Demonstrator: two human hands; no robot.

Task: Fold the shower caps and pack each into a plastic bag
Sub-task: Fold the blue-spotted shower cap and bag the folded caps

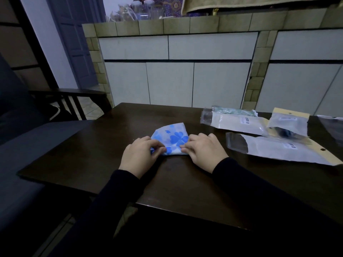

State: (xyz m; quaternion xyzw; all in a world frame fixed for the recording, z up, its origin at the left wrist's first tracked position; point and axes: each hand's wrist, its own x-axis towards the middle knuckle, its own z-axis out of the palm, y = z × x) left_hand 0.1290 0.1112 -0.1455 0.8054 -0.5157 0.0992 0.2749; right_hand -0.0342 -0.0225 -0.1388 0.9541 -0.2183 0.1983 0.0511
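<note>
A white shower cap (172, 135) printed with blue flowers lies partly folded at the middle of the dark wooden table (104, 145). My left hand (141, 154) pinches its near left edge with curled fingers. On the right, my right hand (204, 149) holds the near right edge, fingertips pressed on the fabric. Both hands cover the cap's near corners. An empty plastic bag (274, 149) with a yellow header lies flat to the right of my right hand.
Behind that bag lie a long packed bag (239, 123), a green item (233, 110) and another bag with dark contents (289, 125). A dark chair (70, 101) stands at the left; a tiled counter (185, 26) rises beyond the table.
</note>
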